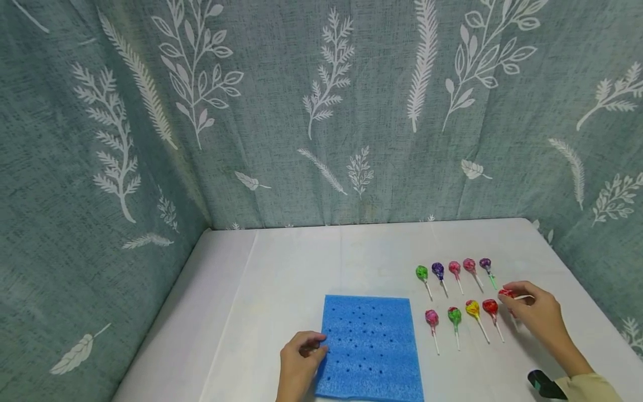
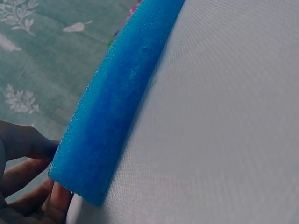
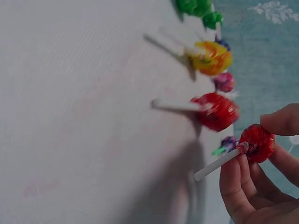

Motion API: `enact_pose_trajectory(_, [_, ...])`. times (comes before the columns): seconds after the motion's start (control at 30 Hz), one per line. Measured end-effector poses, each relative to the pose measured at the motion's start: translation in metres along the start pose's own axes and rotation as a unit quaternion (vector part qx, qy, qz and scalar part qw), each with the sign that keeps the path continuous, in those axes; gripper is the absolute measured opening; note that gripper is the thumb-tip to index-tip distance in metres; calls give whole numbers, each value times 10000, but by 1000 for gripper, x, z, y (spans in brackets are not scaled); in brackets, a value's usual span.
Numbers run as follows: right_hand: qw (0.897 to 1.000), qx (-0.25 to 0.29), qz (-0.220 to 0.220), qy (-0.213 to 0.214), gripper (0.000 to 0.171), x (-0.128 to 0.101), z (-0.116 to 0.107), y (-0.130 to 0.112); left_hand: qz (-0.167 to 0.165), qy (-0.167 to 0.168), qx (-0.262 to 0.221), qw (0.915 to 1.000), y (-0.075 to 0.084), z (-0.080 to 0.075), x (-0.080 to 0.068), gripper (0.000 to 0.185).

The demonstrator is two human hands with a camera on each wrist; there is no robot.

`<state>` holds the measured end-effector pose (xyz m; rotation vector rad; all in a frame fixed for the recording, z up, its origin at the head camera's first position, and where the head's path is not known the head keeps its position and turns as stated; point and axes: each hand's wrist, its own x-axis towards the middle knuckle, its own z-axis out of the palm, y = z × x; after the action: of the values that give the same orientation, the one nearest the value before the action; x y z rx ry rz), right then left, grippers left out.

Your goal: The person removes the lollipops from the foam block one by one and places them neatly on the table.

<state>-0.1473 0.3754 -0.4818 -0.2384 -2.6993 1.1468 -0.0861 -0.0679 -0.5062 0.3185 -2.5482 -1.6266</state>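
My left hand [image 1: 300, 357] grips the left edge of a blue foam block [image 1: 369, 382] dotted with small holes, lying flat on the white table. The left wrist view shows curled fingers [image 2: 28, 142] against the block's end. Over at the right, my right hand [image 1: 540, 315] pinches a red-wrapped lollipop [image 3: 257, 142] by its round head, the white stick pointing away from the fingers. Closest to that hand on the table is another red lollipop [image 1: 490, 307]. Beside it in the front row lie a yellow one [image 1: 473, 308], a green one [image 1: 454, 316] and a pink one [image 1: 431, 318].
Behind these, a second row holds a green lollipop [image 1: 422, 273], a dark purple one [image 1: 438, 271], two pink ones and a purple one [image 1: 485, 264] with a green stick. A black object [image 1: 545, 385] is at the right wrist. Green leaf-patterned cloth [image 1: 281, 139] hangs around the table.
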Motion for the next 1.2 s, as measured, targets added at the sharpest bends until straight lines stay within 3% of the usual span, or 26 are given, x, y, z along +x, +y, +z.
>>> enact_pose_trajectory(0.2, [9988,-373,209,-231,39,0,2,6,-49,-41,49,10000,1,-1,-2,18])
enact_pose_trajectory(0.6, [9960,-784,-68,-411,32,3,10,15,-14,-155,65,9999,3,-7,-5,18])
enact_pose_trajectory(1.0, [9934,-781,5,-836,40,2,4,8,3,-190,11,9998,1,-10,-5,17])
enact_pose_trajectory(1.2, [9925,-790,34,-927,44,4,3,6,56,-440,-95,9990,1,-15,-4,18])
